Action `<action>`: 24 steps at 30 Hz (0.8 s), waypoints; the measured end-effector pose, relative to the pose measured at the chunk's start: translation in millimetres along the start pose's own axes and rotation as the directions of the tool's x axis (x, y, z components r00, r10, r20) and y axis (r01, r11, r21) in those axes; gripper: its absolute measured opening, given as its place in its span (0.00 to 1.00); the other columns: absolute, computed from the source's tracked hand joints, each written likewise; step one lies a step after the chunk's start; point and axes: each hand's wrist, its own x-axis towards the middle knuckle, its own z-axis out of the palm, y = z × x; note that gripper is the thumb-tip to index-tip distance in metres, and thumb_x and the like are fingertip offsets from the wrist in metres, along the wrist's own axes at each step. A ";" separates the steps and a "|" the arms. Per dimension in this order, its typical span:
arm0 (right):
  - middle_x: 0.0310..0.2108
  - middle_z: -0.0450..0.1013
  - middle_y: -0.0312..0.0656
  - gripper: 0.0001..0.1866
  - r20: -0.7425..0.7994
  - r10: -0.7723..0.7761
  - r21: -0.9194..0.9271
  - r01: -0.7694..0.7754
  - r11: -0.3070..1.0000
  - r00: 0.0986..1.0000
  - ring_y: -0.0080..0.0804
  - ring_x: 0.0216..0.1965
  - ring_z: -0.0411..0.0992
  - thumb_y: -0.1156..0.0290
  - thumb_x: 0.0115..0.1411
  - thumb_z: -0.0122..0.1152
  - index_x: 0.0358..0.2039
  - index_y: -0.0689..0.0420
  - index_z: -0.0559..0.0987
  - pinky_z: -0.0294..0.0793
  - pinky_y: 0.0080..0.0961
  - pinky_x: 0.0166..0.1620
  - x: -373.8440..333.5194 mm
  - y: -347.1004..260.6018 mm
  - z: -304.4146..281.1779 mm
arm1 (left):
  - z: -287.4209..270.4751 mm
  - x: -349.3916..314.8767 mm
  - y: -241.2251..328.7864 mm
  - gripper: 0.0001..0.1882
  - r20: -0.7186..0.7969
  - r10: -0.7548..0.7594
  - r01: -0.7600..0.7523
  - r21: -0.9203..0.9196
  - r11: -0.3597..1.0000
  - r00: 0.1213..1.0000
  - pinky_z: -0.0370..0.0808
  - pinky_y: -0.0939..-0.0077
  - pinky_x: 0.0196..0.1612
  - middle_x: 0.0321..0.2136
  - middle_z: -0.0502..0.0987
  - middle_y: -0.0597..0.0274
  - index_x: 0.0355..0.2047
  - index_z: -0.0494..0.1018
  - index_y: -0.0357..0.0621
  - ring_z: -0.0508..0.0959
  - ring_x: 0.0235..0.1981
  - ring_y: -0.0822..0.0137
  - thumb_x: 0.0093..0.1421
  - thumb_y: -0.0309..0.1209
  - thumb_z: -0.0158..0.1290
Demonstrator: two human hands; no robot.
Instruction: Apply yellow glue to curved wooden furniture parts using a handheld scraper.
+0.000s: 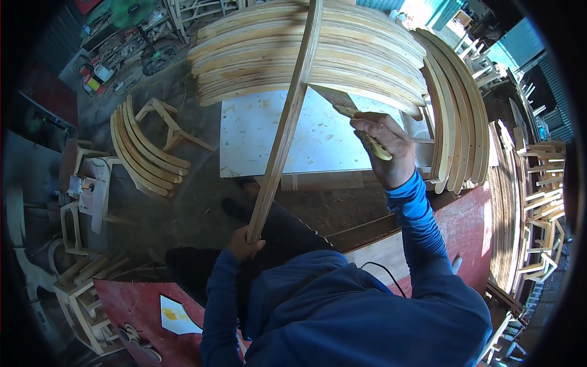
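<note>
My left hand [246, 243] is closed round the near end of a long wooden strip [285, 136], which slants up and away over a white board [257, 131]. In my right hand [391, 144] is a putty knife [338, 100] with a flat, broad blade, gripped by its yellowish handle. The blade's tip is at the right edge of the strip; whether it touches cannot be told. Behind the white board lies a wide stack of curved wooden pieces [354, 46], and the strip's far end passes in front of it.
More curved wooden slats stand at the right [455, 116] and at the left [143, 147]. A red surface [452, 226] lies beside my right arm. A white card with yellow smears [177, 316] rests at lower left. Chair frames [544, 211] are piled at far right; a green fan [132, 12] stands back left.
</note>
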 end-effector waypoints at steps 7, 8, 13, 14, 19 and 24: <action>0.43 0.79 0.47 0.16 0.091 0.056 0.119 -0.066 0.991 0.994 0.42 0.44 0.80 0.86 0.53 0.67 0.43 0.59 0.83 0.81 0.29 0.47 1.1 -9.7 -2.8 | 0.6 -1.8 10.6 0.13 0.023 -0.073 0.074 -0.058 0.996 0.997 0.69 0.77 0.20 0.18 0.73 0.67 0.32 0.71 0.42 0.72 0.15 0.75 0.54 0.32 0.64; 0.43 0.79 0.47 0.16 0.093 0.058 0.119 -0.069 0.990 0.994 0.42 0.44 0.80 0.86 0.53 0.67 0.43 0.59 0.83 0.81 0.29 0.47 0.3 -10.4 -2.1 | 0.2 -1.0 10.0 0.13 0.024 -0.075 0.077 -0.059 0.995 0.997 0.69 0.77 0.20 0.18 0.73 0.67 0.32 0.71 0.42 0.72 0.15 0.75 0.54 0.32 0.64; 0.44 0.79 0.47 0.21 0.228 -0.067 0.038 0.060 0.997 0.971 0.43 0.45 0.80 0.86 0.49 0.68 0.45 0.58 0.83 0.81 0.30 0.48 -13.9 -8.7 2.5 | -2.5 -0.3 4.9 0.13 0.048 -0.059 0.064 -0.095 0.993 0.997 0.70 0.77 0.22 0.20 0.73 0.67 0.33 0.72 0.41 0.73 0.17 0.76 0.54 0.32 0.64; 0.44 0.79 0.47 0.21 0.231 -0.067 0.039 0.059 0.997 0.971 0.43 0.45 0.80 0.86 0.49 0.68 0.45 0.58 0.83 0.81 0.30 0.48 -14.5 -11.1 -0.1 | -3.2 0.2 5.8 0.13 0.047 -0.061 0.065 -0.097 0.993 0.997 0.70 0.77 0.22 0.20 0.73 0.67 0.33 0.72 0.41 0.73 0.17 0.76 0.54 0.32 0.64; 0.43 0.79 0.48 0.20 0.260 0.005 0.221 -0.065 0.973 0.966 0.44 0.44 0.80 0.86 0.50 0.68 0.46 0.58 0.83 0.81 0.31 0.48 -14.1 -17.5 -10.5 | -4.7 1.2 -1.3 0.15 0.041 -0.091 0.093 -0.041 0.995 0.995 0.72 0.76 0.27 0.23 0.74 0.66 0.35 0.73 0.41 0.74 0.21 0.76 0.53 0.34 0.65; 0.42 0.80 0.47 0.16 0.104 0.088 0.117 -0.100 0.988 0.991 0.40 0.44 0.80 0.85 0.54 0.69 0.44 0.59 0.83 0.81 0.28 0.46 -20.3 -11.0 -4.8 | -3.5 2.1 -0.2 0.15 0.010 -0.038 0.038 -0.016 0.999 0.999 0.72 0.76 0.27 0.22 0.74 0.66 0.36 0.73 0.41 0.75 0.22 0.75 0.53 0.34 0.64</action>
